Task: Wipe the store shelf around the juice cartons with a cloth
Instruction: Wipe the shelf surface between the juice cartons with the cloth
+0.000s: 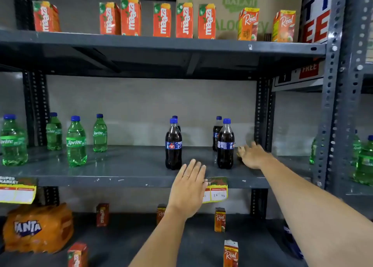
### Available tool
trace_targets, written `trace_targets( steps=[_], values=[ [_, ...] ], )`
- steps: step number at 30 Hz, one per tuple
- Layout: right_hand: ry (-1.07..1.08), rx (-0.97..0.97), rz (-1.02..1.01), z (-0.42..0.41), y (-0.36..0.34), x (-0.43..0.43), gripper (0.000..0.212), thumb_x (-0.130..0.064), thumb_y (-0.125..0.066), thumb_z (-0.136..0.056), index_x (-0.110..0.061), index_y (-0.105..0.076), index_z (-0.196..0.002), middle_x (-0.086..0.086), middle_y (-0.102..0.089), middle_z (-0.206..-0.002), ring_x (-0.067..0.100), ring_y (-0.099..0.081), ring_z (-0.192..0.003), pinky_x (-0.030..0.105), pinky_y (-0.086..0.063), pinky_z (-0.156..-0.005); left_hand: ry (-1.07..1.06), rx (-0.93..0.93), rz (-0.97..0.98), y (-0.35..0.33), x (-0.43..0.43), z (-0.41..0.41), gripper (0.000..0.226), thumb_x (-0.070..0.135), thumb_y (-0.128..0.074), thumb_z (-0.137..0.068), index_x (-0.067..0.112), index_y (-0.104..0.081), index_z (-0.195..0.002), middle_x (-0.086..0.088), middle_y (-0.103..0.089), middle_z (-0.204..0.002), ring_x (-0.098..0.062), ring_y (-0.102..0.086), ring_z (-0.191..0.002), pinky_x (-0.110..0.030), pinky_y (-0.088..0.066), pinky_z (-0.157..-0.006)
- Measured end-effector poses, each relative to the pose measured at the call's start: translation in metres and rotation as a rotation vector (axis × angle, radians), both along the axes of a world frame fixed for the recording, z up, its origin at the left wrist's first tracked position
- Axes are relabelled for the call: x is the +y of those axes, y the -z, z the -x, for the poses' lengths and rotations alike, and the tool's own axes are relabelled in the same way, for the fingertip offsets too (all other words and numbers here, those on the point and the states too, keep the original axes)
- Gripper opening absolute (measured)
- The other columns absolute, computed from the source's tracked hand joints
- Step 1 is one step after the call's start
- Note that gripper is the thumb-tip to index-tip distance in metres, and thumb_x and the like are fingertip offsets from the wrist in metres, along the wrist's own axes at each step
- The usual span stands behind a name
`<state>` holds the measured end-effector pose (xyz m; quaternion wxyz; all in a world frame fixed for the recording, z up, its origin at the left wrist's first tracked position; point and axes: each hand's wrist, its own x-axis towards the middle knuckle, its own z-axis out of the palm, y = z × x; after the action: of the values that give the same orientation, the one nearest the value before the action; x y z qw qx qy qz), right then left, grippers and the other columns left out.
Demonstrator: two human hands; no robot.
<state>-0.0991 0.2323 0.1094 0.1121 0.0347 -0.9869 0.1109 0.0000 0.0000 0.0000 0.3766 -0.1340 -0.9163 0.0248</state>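
No cloth in sight; both the left hand [187, 188] and right hand [253, 155] are spread wide, empty. Cartons [162, 19] above them probably tip easily.

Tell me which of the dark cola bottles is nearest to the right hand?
The front-right cola bottle, on the middle shelf. The right hand is just beside it; the other three dark bottles stand farther left or behind.
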Motion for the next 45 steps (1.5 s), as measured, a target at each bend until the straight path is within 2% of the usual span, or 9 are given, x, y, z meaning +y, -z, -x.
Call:
trace_targets(
  steps=[3,6,13,20,31,35,39,42,45],
  values=[
    [-0.003,-0.057,-0.044,0.004,0.004,0.004,0.058,-0.048,-0.036,-0.096,-0.008,-0.046,-0.137,0.015,-0.045,-0.144,0.031,-0.045,-0.126,0.039,-0.036,-0.106,0.033,0.007,0.002,-0.003,-0.003,0.003,0.048,0.036,-0.027,-0.102,0.016,-0.039,-0.144,-0.005,-0.047,-0.147,-0.022,-0.038,-0.137,-0.038,-0.023,-0.116],
    [0.070,0.068,-0.091,-0.007,-0.007,0.006,0.040,-0.041,-0.063,-0.083,-0.009,-0.064,-0.107,0.011,-0.065,-0.107,0.028,-0.057,-0.085,0.034,-0.048,-0.072,0.063,0.013,-0.016,-0.004,-0.004,0.003,0.045,0.034,-0.033,-0.101,0.015,-0.044,-0.140,-0.005,-0.051,-0.143,-0.022,-0.044,-0.133,-0.037,-0.030,-0.112],
    [0.109,-0.004,-0.193,-0.015,-0.012,0.014,0.053,-0.004,-0.061,-0.082,-0.006,-0.039,-0.130,0.019,-0.055,-0.122,0.036,-0.056,-0.104,0.040,-0.049,-0.076,0.035,0.050,-0.004,-0.005,-0.001,-0.001,0.043,0.034,-0.039,-0.100,0.014,-0.047,-0.138,-0.006,-0.055,-0.140,-0.022,-0.048,-0.129,-0.036,-0.032,-0.110],
    [0.206,0.140,-0.471,-0.041,-0.007,0.026,0.018,-0.013,-0.065,-0.077,-0.012,-0.066,-0.095,0.001,-0.051,-0.074,0.027,-0.060,-0.080,0.033,-0.044,-0.060,0.032,0.049,0.000,-0.003,-0.001,0.001,0.043,0.033,-0.037,-0.101,0.014,-0.046,-0.138,-0.007,-0.053,-0.141,-0.023,-0.047,-0.130,-0.037,-0.029,-0.111],
    [0.335,0.466,0.460,-0.131,0.099,0.044,0.065,-0.073,-0.032,-0.081,-0.015,-0.054,-0.062,0.004,-0.050,-0.058,0.026,-0.045,-0.054,0.034,-0.038,-0.058,0.228,0.240,-0.383,0.051,0.001,-0.027,0.052,0.022,-0.037,-0.102,0.008,-0.025,-0.150,-0.015,-0.017,-0.160,-0.027,-0.005,-0.149,-0.044,-0.001,-0.121],
    [0.508,0.170,0.951,-0.155,0.202,0.052,0.077,-0.082,-0.024,-0.075,-0.013,-0.059,-0.079,0.009,-0.058,-0.077,0.029,-0.054,-0.070,0.038,-0.042,-0.066,0.197,-0.129,-0.366,0.176,-0.010,-0.064,0.053,0.028,-0.031,-0.102,0.011,-0.022,-0.152,-0.011,-0.011,-0.162,-0.023,0.009,-0.149,-0.040,0.000,-0.121],
    [0.725,-0.183,1.193,-0.138,0.276,0.059,0.083,-0.069,-0.029,-0.081,-0.006,-0.049,-0.130,0.023,-0.050,-0.132,0.039,-0.048,-0.116,0.049,-0.036,-0.102,-0.007,-0.607,-0.158,0.289,-0.030,-0.091,0.066,0.039,-0.022,-0.103,0.013,0.016,-0.150,-0.009,0.021,-0.160,-0.023,0.035,-0.138,-0.037,0.012,-0.118],
    [0.663,-0.291,1.150,-0.106,0.284,0.059,0.096,-0.078,-0.046,-0.069,-0.008,-0.047,-0.135,0.020,-0.050,-0.135,0.037,-0.049,-0.119,0.044,-0.037,-0.100,-0.072,-0.710,-0.123,0.305,-0.017,-0.079,0.077,0.040,-0.031,-0.102,0.011,0.025,-0.146,-0.009,0.026,-0.158,-0.026,0.029,-0.141,-0.038,0.011,-0.117],
    [0.509,-0.256,0.744,-0.072,0.275,0.054,0.062,-0.043,-0.069,-0.070,-0.005,-0.059,-0.118,0.018,-0.064,-0.106,0.038,-0.061,-0.098,0.042,-0.050,-0.087,-0.143,-0.775,-0.099,0.307,0.005,-0.060,0.071,0.042,-0.026,-0.102,0.012,0.016,-0.151,-0.008,0.020,-0.160,-0.026,0.021,-0.145,-0.041,0.012,-0.117]
  ],
)
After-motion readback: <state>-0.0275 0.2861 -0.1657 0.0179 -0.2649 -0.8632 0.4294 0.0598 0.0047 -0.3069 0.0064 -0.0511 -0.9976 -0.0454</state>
